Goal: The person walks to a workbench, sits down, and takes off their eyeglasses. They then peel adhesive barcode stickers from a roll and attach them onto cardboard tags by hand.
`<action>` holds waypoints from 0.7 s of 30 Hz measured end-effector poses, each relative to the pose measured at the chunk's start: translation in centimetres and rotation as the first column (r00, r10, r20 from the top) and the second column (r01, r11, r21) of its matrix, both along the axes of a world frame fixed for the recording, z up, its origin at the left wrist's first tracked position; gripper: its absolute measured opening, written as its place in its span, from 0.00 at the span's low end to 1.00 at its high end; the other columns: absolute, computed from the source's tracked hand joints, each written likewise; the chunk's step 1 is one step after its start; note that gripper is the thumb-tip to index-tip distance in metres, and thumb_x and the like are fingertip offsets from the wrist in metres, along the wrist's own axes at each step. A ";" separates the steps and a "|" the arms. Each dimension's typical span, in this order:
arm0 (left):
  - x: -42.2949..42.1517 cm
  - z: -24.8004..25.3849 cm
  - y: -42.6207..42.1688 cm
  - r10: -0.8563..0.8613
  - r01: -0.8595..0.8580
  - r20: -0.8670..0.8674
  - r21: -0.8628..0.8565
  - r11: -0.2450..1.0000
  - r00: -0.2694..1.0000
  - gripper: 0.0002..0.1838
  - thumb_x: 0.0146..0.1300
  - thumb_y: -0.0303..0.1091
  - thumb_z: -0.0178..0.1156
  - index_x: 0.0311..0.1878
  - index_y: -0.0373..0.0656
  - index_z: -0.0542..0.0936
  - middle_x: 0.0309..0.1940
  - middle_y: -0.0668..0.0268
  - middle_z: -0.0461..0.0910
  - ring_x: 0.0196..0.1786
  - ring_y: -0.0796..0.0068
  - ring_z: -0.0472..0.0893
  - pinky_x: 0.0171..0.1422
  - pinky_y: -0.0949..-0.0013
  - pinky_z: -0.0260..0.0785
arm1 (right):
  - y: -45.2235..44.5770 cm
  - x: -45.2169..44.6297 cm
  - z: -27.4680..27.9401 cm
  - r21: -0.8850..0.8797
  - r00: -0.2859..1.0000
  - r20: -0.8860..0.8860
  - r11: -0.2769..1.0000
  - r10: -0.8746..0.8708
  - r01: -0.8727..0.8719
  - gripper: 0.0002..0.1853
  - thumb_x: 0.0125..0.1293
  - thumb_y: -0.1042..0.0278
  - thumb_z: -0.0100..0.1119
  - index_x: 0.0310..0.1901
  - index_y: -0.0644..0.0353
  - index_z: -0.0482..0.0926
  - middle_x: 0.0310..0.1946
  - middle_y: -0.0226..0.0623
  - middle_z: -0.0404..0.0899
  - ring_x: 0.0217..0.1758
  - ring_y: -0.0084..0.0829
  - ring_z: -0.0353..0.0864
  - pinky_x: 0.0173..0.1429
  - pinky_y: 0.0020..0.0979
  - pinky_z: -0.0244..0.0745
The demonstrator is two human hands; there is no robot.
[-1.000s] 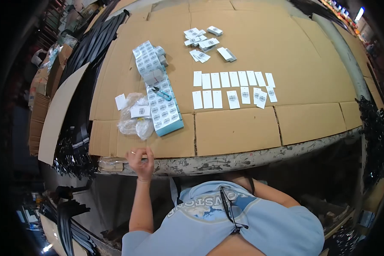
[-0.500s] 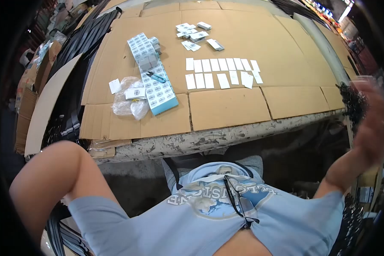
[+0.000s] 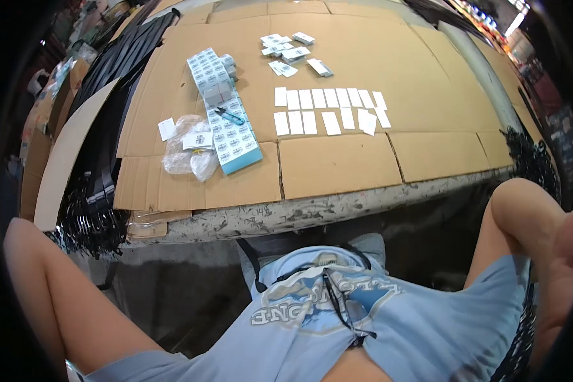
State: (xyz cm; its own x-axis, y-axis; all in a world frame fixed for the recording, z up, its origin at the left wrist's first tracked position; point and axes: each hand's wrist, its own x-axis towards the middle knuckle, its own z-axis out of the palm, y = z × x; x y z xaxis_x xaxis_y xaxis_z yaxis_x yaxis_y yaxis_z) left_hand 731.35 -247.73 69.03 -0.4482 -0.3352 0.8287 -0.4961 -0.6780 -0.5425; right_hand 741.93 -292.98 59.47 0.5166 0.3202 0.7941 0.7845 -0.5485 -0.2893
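Head view, clock face: centred on the frame, 12 at the top edge.
Left hand: out of frame, so whether it is open or closed cannot be told; the bent left arm (image 3: pixel 95 305) fills 8 o'clock.
Right hand (image 3: pixel 563 280): cut off by the edge between 3 and 4 o'clock, its fingers unseen; open, closed or gripping cannot be told. It is off the table and well apart from the cards.
White cards (image 3: pixel 330 99): two rows between 12 and 1 o'clock, with two overlapping near the right end of the lower row.
Card piles (image 3: pixel 291 51): loose clusters at 12 o'clock, beyond the rows, dark print on several.
Label strip (image 3: pixel 230 143): a long printed band around 11 o'clock.
Snips (image 3: pixel 233 118): blue-handled, lying on the strip.
Roll (image 3: pixel 228 67): beside the strip's far part.
Plastic bag (image 3: pixel 179 163): crumpled, clear, at 10 o'clock, with a printed card (image 3: pixel 198 140) on it.
Cardboard sheet (image 3: pixel 439 114): spread beneath all these on the table.
Black straps (image 3: pixel 130 60): bundled between 10 and 11 o'clock, beside the cardboard.
Eyeglasses (image 3: pixel 344 305): hanging on the blue shirt (image 3: pixel 235 350), 5 o'clock.
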 end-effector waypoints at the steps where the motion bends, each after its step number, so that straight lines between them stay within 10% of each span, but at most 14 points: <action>1: -0.1 0.0 0.0 0.012 -0.012 0.010 -0.005 1.000 1.000 0.15 0.70 0.41 0.38 0.52 0.47 0.69 0.56 0.62 0.66 0.57 0.66 0.65 0.67 0.54 0.48 | -0.8 0.3 -0.1 -0.001 0.999 0.018 1.000 0.027 -0.027 0.18 0.61 0.72 0.55 0.49 0.78 0.72 0.56 0.55 0.70 0.62 0.45 0.68 0.66 0.42 0.61; 13: 2.6 -1.4 -0.8 0.018 -0.002 0.435 -0.036 0.999 0.900 0.16 0.69 0.41 0.40 0.52 0.45 0.70 0.57 0.60 0.65 0.56 0.64 0.66 0.69 0.52 0.45 | 6.2 6.2 2.4 -0.084 0.832 0.513 0.977 0.212 -0.197 0.20 0.61 0.72 0.55 0.50 0.79 0.71 0.57 0.56 0.69 0.63 0.47 0.66 0.66 0.43 0.60; 21: 5.2 -2.9 -0.4 -0.139 0.156 0.209 -0.067 0.986 0.968 0.16 0.68 0.41 0.42 0.52 0.44 0.71 0.58 0.58 0.65 0.56 0.62 0.66 0.70 0.51 0.42 | 5.0 8.4 1.6 -0.077 0.920 0.347 0.983 0.184 -0.168 0.21 0.61 0.72 0.55 0.52 0.79 0.70 0.58 0.57 0.68 0.64 0.48 0.66 0.67 0.44 0.59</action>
